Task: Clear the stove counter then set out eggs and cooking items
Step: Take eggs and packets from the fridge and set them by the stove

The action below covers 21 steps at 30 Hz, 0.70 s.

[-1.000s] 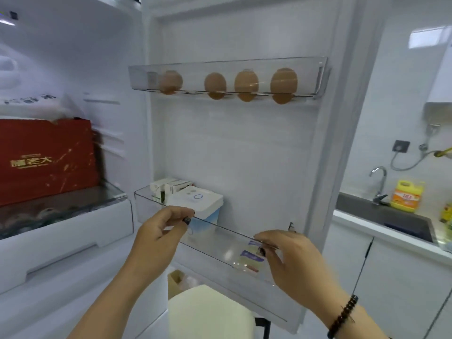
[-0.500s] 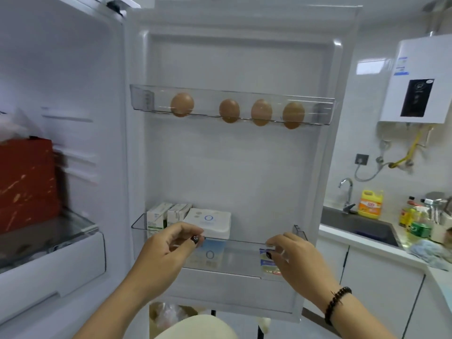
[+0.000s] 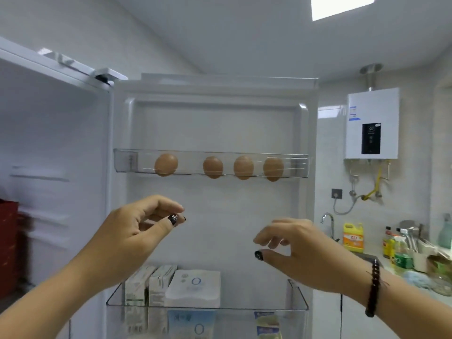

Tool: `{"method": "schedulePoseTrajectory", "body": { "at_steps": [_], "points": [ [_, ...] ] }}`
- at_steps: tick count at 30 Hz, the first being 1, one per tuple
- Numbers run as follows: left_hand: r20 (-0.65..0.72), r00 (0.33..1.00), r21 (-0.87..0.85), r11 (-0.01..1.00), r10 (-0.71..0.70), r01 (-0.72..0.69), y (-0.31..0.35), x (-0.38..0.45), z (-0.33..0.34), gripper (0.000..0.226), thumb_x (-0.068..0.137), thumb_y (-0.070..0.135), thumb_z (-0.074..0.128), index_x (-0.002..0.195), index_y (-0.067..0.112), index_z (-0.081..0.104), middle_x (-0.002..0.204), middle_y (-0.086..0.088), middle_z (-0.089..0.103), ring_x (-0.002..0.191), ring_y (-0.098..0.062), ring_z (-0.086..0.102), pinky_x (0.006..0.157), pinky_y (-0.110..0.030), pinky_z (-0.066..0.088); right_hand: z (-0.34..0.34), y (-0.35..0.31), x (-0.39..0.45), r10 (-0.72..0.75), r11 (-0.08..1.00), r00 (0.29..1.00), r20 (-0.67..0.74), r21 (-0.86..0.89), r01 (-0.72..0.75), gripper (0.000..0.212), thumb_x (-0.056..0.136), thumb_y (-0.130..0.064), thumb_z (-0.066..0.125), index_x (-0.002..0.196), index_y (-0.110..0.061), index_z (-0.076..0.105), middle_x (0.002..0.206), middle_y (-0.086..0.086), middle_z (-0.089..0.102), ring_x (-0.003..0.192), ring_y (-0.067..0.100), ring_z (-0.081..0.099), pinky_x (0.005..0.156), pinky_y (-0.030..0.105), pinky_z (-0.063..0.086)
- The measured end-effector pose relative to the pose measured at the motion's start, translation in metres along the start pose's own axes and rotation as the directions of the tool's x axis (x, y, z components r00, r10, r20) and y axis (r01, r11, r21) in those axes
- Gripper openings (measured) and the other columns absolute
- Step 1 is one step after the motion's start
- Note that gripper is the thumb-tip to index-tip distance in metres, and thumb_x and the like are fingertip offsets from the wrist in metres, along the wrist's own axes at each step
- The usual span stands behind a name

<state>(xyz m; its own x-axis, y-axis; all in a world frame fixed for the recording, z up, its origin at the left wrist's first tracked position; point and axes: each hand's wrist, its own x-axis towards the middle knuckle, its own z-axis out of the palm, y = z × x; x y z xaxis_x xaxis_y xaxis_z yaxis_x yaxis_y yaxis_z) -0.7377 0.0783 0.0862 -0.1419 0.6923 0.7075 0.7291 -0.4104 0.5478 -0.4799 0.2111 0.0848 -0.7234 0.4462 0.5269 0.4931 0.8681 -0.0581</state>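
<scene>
Below egg shelf, left hand, right hand raised off lower bin

The single head-worn view looks forward and slightly up, close to the open fridge door, just beyond both raised hands, with the ceiling light above them.

lower door shelf at 6 o'clock: two cartons, white box; water heater at 3 o'clock; yellow detergent jug beside faucet
</scene>
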Motion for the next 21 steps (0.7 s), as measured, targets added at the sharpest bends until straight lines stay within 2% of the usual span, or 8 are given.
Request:
{"method": "schedulePoseTrajectory", "body": {
  "at_steps": [3, 5, 9, 11, 13, 16, 19, 21],
  "points": [
    [-0.024, 0.994, 0.085, 0.991, 0.107, -0.105, 0.014, 0.021, -0.003, 0.014, 0.085, 0.033, 0.061, 0.096, 0.039, 0.067, 0.097, 0.025, 0.070, 0.095, 0.003, 0.064, 0.076, -0.013, 0.049, -0.049, -0.012, 0.022, -0.085, 0.996, 0.987, -0.135, -0.026, 0.082, 0.026, 0.084, -0.043, 0.059, 0.103, -0.029, 0.070, 0.093, -0.019, 0.064, 0.086, 0.000, 0.061, 0.077, 0.019, 0.052],
    [-0.050, 0.981, 0.160, 0.971, 0.187, -0.177, 0.024, 0.038, -0.003, 0.016, 0.090, 0.026, 0.062, 0.101, 0.038, 0.063, 0.101, 0.026, 0.065, 0.100, 0.007, 0.060, 0.075, -0.005, 0.046, -0.076, -0.020, 0.039, -0.138, 0.990, 0.968, -0.212, -0.051, 0.130, 0.018, 0.083, -0.035, 0.064, 0.097, -0.026, 0.071, 0.088, -0.018, 0.064, 0.081, 0.000, 0.062, 0.072, 0.017, 0.053],
    [-0.160, 0.937, 0.291, 0.922, 0.310, -0.255, 0.041, 0.082, -0.004, 0.026, 0.090, 0.023, 0.060, 0.115, 0.030, 0.059, 0.113, 0.016, 0.057, 0.097, -0.001, 0.053, 0.083, -0.015, 0.043, -0.114, -0.027, 0.082, -0.143, 0.990, 0.930, -0.338, -0.067, 0.128, 0.009, 0.084, -0.023, 0.067, 0.092, -0.026, 0.070, 0.085, -0.018, 0.063, 0.076, 0.001, 0.063, 0.069, 0.020, 0.054],
    [-0.164, 0.926, 0.310, 0.909, 0.340, -0.279, 0.047, 0.109, -0.004, 0.027, 0.091, 0.017, 0.060, 0.117, 0.022, 0.058, 0.117, 0.011, 0.056, 0.106, -0.003, 0.051, 0.090, -0.020, 0.041, -0.123, -0.025, 0.106, -0.102, 0.990, 0.943, -0.317, -0.126, 0.065, 0.011, 0.085, -0.025, 0.066, 0.096, -0.027, 0.069, 0.090, -0.019, 0.063, 0.079, 0.003, 0.063, 0.070, 0.015, 0.051],
    [-0.098, 0.955, 0.320, 0.918, 0.279, -0.235, 0.049, 0.137, -0.001, 0.025, 0.091, 0.019, 0.060, 0.116, 0.021, 0.057, 0.117, 0.007, 0.056, 0.109, -0.008, 0.052, 0.090, -0.022, 0.040, -0.125, -0.021, 0.128, 0.000, 0.985, 0.975, -0.222, -0.168, -0.038, 0.017, 0.086, -0.030, 0.068, 0.103, -0.025, 0.068, 0.100, -0.014, 0.064, 0.085, 0.007, 0.060, 0.070, 0.010, 0.046],
    [0.095, 0.994, 0.354, 0.931, 0.055, -0.085, 0.049, 0.175, 0.003, 0.029, 0.091, 0.024, 0.065, 0.118, 0.021, 0.057, 0.121, 0.002, 0.061, 0.107, -0.014, 0.058, 0.091, -0.029, 0.048, -0.115, -0.012, 0.156, 0.162, 0.979, 0.985, -0.055, -0.114, -0.167, 0.026, 0.083, -0.033, 0.072, 0.106, -0.020, 0.070, 0.106, -0.003, 0.068, 0.089, 0.013, 0.062, 0.080, 0.025, 0.054],
    [0.354, 0.917, 0.323, 0.944, -0.182, 0.063, 0.053, 0.200, 0.002, 0.032, 0.089, 0.023, 0.069, 0.120, 0.020, 0.059, 0.117, 0.000, 0.065, 0.105, -0.016, 0.062, 0.087, -0.032, 0.053, -0.104, -0.006, 0.176, 0.238, 0.969, 0.968, 0.074, 0.046, -0.242, 0.028, 0.078, -0.029, 0.078, 0.102, -0.015, 0.071, 0.103, 0.006, 0.071, 0.082, 0.017, 0.068, 0.076, 0.027, 0.059],
    [0.446, 0.859, 0.336, 0.937, -0.252, 0.101, 0.054, 0.212, -0.004, 0.030, 0.088, 0.022, 0.070, 0.117, 0.025, 0.062, 0.115, 0.001, 0.069, 0.106, -0.015, 0.064, 0.084, -0.032, 0.053, -0.104, -0.004, 0.183, 0.273, 0.953, 0.951, 0.146, 0.092, -0.288, 0.032, 0.075, -0.028, 0.082, 0.101, -0.014, 0.071, 0.099, 0.005, 0.072, 0.087, 0.019, 0.071, 0.080, 0.029, 0.059]
  ]
}}
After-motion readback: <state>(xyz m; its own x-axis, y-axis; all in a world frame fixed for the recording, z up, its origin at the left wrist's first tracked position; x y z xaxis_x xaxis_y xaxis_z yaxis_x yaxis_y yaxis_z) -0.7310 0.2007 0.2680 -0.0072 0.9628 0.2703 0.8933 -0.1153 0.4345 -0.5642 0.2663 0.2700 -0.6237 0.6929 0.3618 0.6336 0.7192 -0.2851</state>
